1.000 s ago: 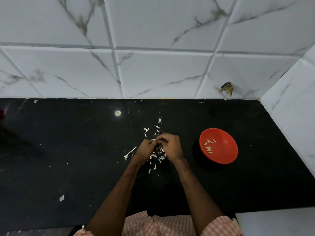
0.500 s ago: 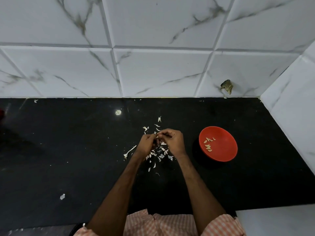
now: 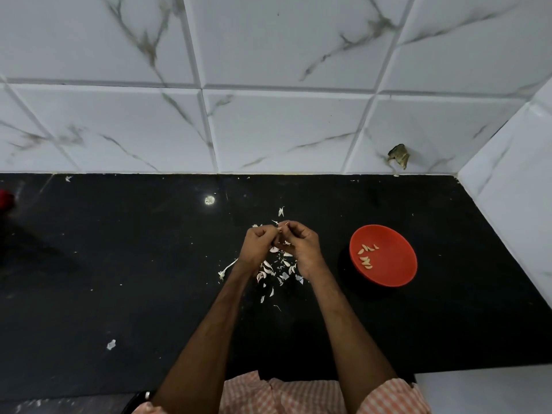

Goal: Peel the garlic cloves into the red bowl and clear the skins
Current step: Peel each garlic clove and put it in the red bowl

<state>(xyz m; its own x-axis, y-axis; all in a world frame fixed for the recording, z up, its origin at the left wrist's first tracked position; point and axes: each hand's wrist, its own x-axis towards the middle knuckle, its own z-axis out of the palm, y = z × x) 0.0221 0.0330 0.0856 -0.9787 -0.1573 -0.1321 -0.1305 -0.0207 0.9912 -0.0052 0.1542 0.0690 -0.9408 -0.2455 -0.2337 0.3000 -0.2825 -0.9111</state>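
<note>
Curling fingers (image 3: 295, 231) mostly hide garlic clove (image 3: 281, 230)

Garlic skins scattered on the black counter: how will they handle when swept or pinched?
Likely very light: the garlic skins are thin, curled flakes, so they may scatter rather than slide together. Probably floppy and hard to pinch singly. The counter looks smooth and glossy, so sweeping should work.

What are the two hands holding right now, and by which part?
A small garlic clove, pinched between the fingers of the left hand and right hand; which part cannot be told.
</note>
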